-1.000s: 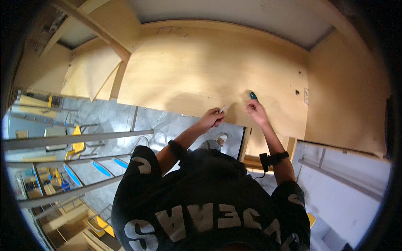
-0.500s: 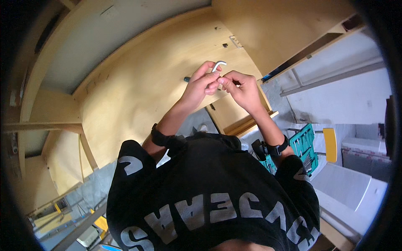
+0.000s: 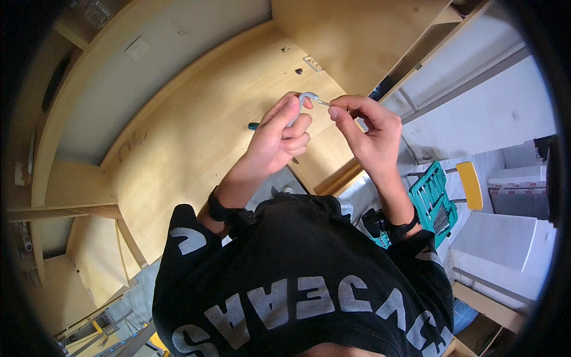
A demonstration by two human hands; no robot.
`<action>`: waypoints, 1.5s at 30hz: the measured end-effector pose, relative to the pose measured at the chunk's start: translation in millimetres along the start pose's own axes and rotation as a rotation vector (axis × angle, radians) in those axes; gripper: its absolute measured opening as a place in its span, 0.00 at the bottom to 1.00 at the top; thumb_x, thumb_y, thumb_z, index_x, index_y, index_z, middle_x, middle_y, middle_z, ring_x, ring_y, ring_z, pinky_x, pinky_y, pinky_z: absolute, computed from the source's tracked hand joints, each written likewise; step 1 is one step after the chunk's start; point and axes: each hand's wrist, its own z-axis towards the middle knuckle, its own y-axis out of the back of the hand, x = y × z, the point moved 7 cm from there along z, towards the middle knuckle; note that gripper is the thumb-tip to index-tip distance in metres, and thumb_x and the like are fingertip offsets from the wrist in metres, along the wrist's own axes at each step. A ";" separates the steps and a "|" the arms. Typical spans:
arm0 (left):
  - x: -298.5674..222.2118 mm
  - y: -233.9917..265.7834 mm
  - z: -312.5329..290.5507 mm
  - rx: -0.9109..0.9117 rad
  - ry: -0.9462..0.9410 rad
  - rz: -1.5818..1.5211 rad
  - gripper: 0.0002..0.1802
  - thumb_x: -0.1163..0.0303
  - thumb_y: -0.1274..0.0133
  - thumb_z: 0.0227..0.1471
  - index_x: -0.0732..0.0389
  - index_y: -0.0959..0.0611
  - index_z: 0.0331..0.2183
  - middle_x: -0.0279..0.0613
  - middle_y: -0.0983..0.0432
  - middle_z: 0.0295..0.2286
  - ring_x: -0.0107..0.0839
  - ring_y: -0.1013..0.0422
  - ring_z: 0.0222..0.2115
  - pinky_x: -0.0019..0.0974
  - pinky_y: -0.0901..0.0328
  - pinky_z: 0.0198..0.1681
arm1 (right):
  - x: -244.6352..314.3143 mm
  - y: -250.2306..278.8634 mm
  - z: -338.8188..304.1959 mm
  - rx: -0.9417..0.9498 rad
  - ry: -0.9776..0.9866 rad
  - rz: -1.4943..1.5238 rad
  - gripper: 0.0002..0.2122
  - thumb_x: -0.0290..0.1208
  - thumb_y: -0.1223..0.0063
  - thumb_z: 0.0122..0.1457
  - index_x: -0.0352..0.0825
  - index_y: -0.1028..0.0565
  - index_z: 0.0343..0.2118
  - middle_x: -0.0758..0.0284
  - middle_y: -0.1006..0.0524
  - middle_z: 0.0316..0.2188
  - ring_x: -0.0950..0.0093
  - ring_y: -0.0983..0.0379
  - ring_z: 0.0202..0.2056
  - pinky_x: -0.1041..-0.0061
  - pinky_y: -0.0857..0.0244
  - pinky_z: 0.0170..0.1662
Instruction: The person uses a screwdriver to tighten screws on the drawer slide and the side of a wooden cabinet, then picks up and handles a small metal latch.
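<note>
Above the wooden desk top, my left hand [image 3: 276, 134] is closed round a curved silver-grey handle [image 3: 308, 96], a cabinet pull by its look. Its hooked end sticks out past my thumb and forefinger; the rest is hidden in my palm. To the right, my right hand [image 3: 375, 128] pinches a thin metal screw [image 3: 324, 103] between thumb and forefinger. The tip of the screw meets the hooked end of the handle; how far in it sits I cannot tell. A green-handled tool [image 3: 253, 126] lies on the desk just behind my left hand, partly hidden.
On the wooden desk [image 3: 196, 119] lie a small black part [image 3: 298, 71] and a pale bar-shaped piece [image 3: 312, 63] farther back. An open green tool case [image 3: 433, 202] is at the right beside a yellow chair back [image 3: 470, 185]. Wooden shelving [image 3: 77, 184] stands at left.
My hands have moved apart slightly. The handle has turned so its hooked end points right, and the screw in my right hand now shows at that end. The view has shifted a little.
</note>
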 end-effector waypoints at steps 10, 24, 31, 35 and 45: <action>-2.7 -4.3 0.0 0.020 -0.018 0.035 0.15 0.55 0.64 0.61 0.55 0.31 0.37 0.24 0.51 0.14 0.14 0.58 0.11 0.21 0.61 0.13 | 9.5 -1.3 3.7 -0.035 0.086 -0.053 0.03 0.21 0.42 0.46 0.30 0.24 0.24 0.66 0.27 0.17 0.80 0.33 0.18 0.83 0.39 0.22; -9.0 1.9 7.0 -0.073 -0.165 0.177 0.14 0.58 0.62 0.61 0.58 0.30 0.36 0.25 0.51 0.14 0.14 0.57 0.10 0.23 0.59 0.13 | -4.4 -7.5 4.3 -0.063 -0.034 -0.208 0.09 0.28 0.45 0.53 0.28 0.26 0.21 0.64 0.33 0.08 0.78 0.38 0.10 0.79 0.45 0.15; -5.6 5.9 8.6 -0.088 -0.165 0.219 0.13 0.59 0.64 0.62 0.58 0.31 0.37 0.25 0.52 0.14 0.14 0.57 0.10 0.21 0.60 0.13 | -19.0 -13.1 7.0 0.005 -0.049 -0.244 0.13 0.31 0.49 0.56 0.29 0.28 0.19 0.62 0.36 0.07 0.75 0.40 0.09 0.74 0.47 0.15; -3.9 6.0 11.8 -0.096 -0.194 0.225 0.13 0.59 0.63 0.62 0.59 0.31 0.37 0.25 0.52 0.14 0.14 0.58 0.11 0.21 0.60 0.13 | -45.6 -18.7 8.0 0.073 -0.224 0.024 0.15 0.32 0.54 0.58 0.29 0.30 0.17 0.67 0.37 0.07 0.78 0.43 0.10 0.77 0.50 0.15; -14.1 17.4 18.4 -0.147 -0.420 0.401 0.14 0.60 0.60 0.61 0.61 0.30 0.36 0.25 0.51 0.13 0.15 0.58 0.11 0.23 0.60 0.14 | -61.7 -49.6 -2.0 0.298 -0.778 1.026 0.13 0.33 0.56 0.61 0.30 0.30 0.22 0.74 0.37 0.11 0.86 0.49 0.13 0.83 0.56 0.17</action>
